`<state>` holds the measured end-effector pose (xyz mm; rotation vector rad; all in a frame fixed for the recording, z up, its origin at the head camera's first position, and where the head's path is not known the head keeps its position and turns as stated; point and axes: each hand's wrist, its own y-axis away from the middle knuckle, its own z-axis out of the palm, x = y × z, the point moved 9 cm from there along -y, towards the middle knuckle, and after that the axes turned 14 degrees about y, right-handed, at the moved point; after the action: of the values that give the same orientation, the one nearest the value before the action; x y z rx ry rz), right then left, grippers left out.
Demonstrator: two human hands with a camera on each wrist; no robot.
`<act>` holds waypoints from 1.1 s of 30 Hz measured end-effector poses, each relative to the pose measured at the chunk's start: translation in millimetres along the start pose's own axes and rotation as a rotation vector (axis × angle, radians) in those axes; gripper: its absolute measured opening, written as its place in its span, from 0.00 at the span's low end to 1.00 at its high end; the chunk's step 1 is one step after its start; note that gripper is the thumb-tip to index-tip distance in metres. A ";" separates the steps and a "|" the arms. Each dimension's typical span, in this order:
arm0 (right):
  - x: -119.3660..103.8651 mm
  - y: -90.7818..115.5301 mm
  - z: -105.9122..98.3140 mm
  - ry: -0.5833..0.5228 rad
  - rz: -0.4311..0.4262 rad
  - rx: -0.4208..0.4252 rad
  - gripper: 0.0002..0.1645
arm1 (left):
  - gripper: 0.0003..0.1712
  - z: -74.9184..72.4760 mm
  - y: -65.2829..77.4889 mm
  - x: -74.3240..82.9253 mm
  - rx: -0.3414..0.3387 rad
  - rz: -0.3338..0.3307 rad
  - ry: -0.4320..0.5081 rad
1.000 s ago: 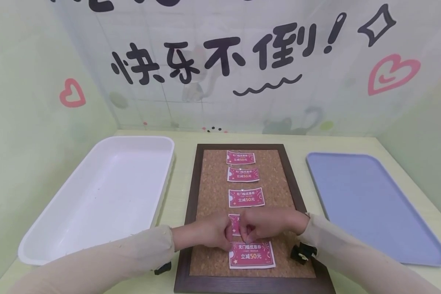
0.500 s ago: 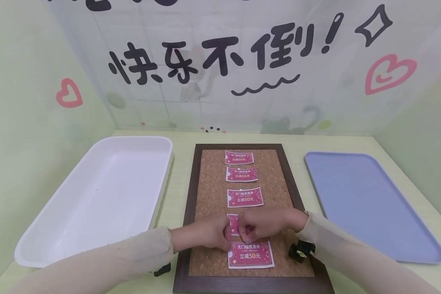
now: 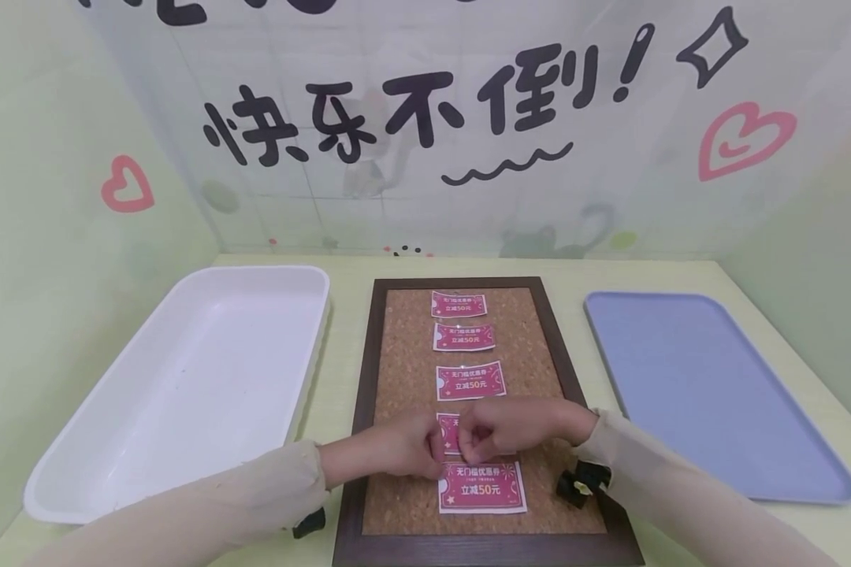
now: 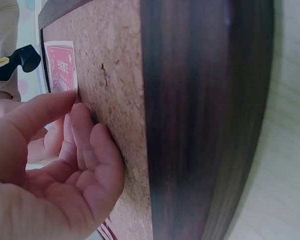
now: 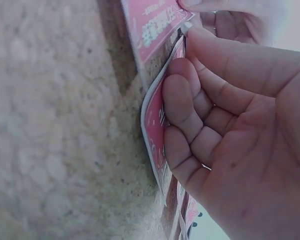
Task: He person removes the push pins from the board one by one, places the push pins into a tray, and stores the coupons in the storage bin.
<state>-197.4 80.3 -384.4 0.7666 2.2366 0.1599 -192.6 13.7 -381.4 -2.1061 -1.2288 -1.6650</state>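
Observation:
A cork board [image 3: 404, 378] in a dark wooden frame lies in the middle, with several red coupons in a column. Both hands meet over the fourth coupon [image 3: 448, 429] from the far end. My left hand [image 3: 432, 449] has curled fingers, and its thumb and forefinger pinch that coupon's left edge [image 4: 60, 65]. My right hand [image 3: 468, 450] pinches a small clear pin [image 5: 186, 26] at the coupon's top edge between thumb and forefinger [image 5: 187, 35]. The coupon's edge [image 5: 152, 115] lifts off the cork beside the right fingers. The nearest coupon [image 3: 481, 488] lies flat just in front of the hands.
A deep white tray [image 3: 312, 346] stands left of the board and a flat lavender tray [image 3: 709, 386] stands to its right. Walls with printed lettering close the back and sides. A black wrist mount [image 3: 580, 482] sits on the right sleeve.
Both hands stay at the fourth coupon and have hardly moved. The head view has shifted slightly.

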 end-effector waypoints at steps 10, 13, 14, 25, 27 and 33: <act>-4.0 3.4 -10.6 -0.036 -0.041 0.081 0.04 | 0.07 -3.6 3.0 2.6 -0.049 0.015 0.051; -4.4 6.6 -15.4 -0.036 -0.034 0.102 0.04 | 0.06 -5.8 4.5 2.4 -0.051 -0.002 0.074; -4.3 8.1 -17.0 -0.035 -0.031 0.109 0.03 | 0.06 -6.6 5.0 2.9 -0.050 -0.005 0.079; -1.9 31.8 -38.2 -0.013 0.007 0.185 0.02 | 0.03 -23.9 20.5 22.3 -0.034 0.076 0.085; -0.9 35.8 -42.4 -0.002 0.006 0.202 0.02 | 0.02 -29.1 24.2 24.9 -0.026 0.086 0.083; 2.1 48.6 -55.1 0.014 0.006 0.256 0.03 | 0.03 -47.2 36.2 32.8 0.019 0.124 0.060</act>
<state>-213.7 127.4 -330.4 0.9092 2.2951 -0.1212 -200.5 -21.9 -324.0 -2.0602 -1.0694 -1.6437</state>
